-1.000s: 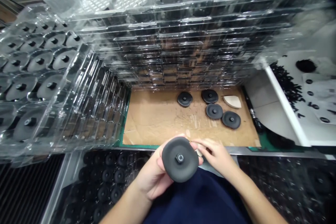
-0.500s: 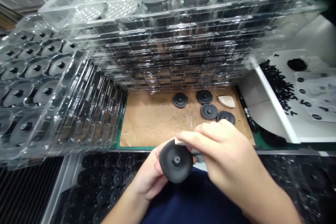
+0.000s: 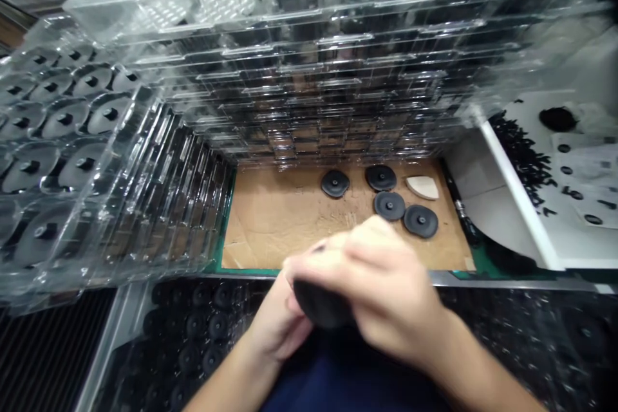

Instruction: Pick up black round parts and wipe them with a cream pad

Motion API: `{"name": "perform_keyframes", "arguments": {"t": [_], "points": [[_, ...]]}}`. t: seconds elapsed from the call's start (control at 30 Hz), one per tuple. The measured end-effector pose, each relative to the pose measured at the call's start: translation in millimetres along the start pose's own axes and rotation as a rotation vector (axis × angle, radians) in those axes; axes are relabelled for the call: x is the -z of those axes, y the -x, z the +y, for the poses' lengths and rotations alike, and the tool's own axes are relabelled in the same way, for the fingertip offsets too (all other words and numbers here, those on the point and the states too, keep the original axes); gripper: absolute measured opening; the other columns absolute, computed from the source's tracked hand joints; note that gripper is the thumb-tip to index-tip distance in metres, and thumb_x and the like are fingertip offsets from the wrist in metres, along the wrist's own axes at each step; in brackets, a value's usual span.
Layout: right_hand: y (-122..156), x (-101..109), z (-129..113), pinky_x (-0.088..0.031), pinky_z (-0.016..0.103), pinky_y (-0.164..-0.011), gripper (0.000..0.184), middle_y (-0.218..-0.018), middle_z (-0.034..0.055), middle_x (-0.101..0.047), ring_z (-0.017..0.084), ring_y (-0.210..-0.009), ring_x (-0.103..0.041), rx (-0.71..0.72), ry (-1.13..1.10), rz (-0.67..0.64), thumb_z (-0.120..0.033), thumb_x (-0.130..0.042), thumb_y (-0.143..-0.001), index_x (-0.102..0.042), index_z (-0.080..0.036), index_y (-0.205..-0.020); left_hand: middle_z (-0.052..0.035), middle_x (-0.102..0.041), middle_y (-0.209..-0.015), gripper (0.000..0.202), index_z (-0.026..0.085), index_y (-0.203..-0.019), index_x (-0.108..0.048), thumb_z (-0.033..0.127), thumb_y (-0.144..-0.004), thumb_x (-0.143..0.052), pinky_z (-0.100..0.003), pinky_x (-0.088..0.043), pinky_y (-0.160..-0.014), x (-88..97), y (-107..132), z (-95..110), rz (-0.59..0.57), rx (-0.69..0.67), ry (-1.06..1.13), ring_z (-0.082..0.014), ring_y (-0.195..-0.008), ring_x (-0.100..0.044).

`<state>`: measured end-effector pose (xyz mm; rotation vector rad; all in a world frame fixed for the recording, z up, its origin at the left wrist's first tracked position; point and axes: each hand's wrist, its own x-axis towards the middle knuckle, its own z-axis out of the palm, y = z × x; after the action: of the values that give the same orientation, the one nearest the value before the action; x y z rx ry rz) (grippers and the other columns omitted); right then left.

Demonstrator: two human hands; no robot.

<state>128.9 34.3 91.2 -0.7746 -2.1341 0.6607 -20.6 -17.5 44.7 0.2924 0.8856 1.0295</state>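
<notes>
The black rubber disc (image 3: 321, 306) is at the bottom centre of the view, just above the person's dark blue garment (image 3: 347, 386). It is largely hidden by the hands and blurred by motion. The left hand (image 3: 273, 325) supports the disc from below, partly closed around its edge. The right hand (image 3: 381, 286) lies over the top of the disc, bent and partly closed. Blur prevents confirming whether it grips the disc or a smaller item.

A cardboard sheet (image 3: 284, 232) lies at 12 o'clock from the disc. Four black discs with central bolts (image 3: 389, 205) rest on it at 1 o'clock, just beside a cream wedge-shaped piece (image 3: 422, 188). Stacked clear plastic trays (image 3: 313, 84) surround the sheet from 9 to 12 o'clock. More black discs (image 3: 203, 322) sit at 9 o'clock. Loose small black parts (image 3: 519, 154) lie at 2 o'clock.
</notes>
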Motion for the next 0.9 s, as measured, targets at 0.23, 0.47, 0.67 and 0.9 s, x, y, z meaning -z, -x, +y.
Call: {"name": "perform_keyframes", "arguments": {"t": [0.23,0.47,0.67,0.9], "points": [[57.7,-40.5,65.1,-0.052,0.026,-0.066,0.024,-0.089,0.0051,-0.074,0.015,-0.074,-0.066,-0.575,-0.008,-0.041,-0.024,-0.051,-0.092,-0.071,-0.018,-0.105,-0.0049,-0.067,-0.12,0.061,0.028,-0.113,-0.064,0.038,-0.057,-0.086,-0.035,-0.045,-0.097,16.3,4.4,4.9,0.0,-0.06,0.17,-0.0225,-0.103,-0.065],[54.4,-36.0,45.0,-0.051,0.024,-0.052,0.024,-0.093,0.0053,-0.074,0.014,-0.063,-0.065,-0.604,0.021,0.016,-0.028,-0.053,-0.091,-0.07,-0.02,-0.106,-0.0041,-0.07,-0.113,0.062,0.027,-0.113,-0.063,0.035,-0.056,-0.086,-0.029,-0.051,-0.088,19.1,-0.7,-1.5,-0.004,-0.065,0.219,-0.0222,-0.101,-0.066],[-2.7,-18.5,-23.9,-0.051,0.03,-0.069,0.025,-0.087,0.0088,-0.073,0.018,-0.075,-0.065,-0.129,0.05,0.126,-0.013,-0.047,-0.091,-0.065,-0.01,-0.108,-0.0038,-0.071,-0.109,0.052,0.024,-0.112,-0.065,0.03,-0.064,-0.082,-0.031,-0.046,-0.098,12.5,-1.7,1.1,0.002,-0.063,0.164,-0.0222,-0.106,-0.064],[-9.3,-33.8,-25.3,-0.048,0.032,-0.062,0.024,-0.08,0.0074,-0.071,0.018,-0.067,-0.061,-0.138,0.145,0.038,-0.012,-0.045,-0.092,-0.067,-0.009,-0.102,-0.0032,-0.072,-0.101,0.053,0.022,-0.104,-0.068,0.029,-0.055,-0.088,-0.03,-0.049,-0.094,8.7,1.6,4.0,0.074,-0.046,0.148,-0.0213,-0.1,-0.066]]}}
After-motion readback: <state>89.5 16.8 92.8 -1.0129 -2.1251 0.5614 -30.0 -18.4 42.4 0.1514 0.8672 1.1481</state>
